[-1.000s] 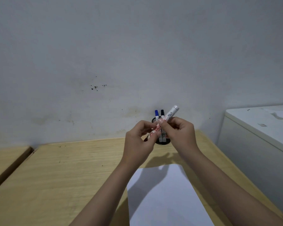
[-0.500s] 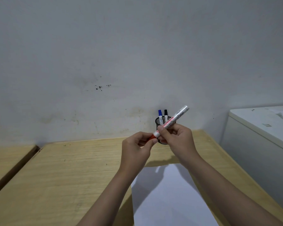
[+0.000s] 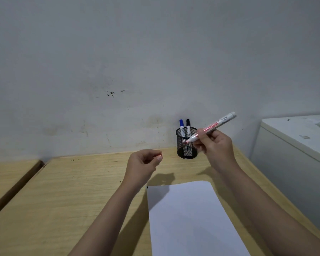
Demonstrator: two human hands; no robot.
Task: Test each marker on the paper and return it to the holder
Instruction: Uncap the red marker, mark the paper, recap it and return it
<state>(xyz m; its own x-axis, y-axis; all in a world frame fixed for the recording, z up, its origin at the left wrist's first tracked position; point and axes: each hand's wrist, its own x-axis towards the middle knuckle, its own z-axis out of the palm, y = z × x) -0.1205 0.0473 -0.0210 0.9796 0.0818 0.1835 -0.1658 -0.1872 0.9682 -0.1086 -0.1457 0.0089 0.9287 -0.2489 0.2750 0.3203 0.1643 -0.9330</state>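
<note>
My right hand (image 3: pixel 215 146) grips a white marker with red lettering (image 3: pixel 213 126), held slanted in the air with its bare red tip pointing down-left, in front of the holder. My left hand (image 3: pixel 143 164) is curled shut around the marker's red cap (image 3: pixel 161 155), of which only a sliver shows at the fingertips. The black mesh holder (image 3: pixel 186 145) stands at the back of the table by the wall, with a blue-capped marker (image 3: pixel 181 126) and a black-capped marker (image 3: pixel 188 126) upright inside. A white sheet of paper (image 3: pixel 190 218) lies flat below my hands.
The wooden table (image 3: pixel 72 196) ends on the left at a dark gap, beyond which sits a second wooden surface (image 3: pixel 6 174). A white cabinet (image 3: pixel 294 145) stands close on the right. A grey wall rises directly behind the holder.
My hands have pulled apart: the left drew the red cap off down-left, the right carried the uncapped marker to the right. The view has shifted slightly.
</note>
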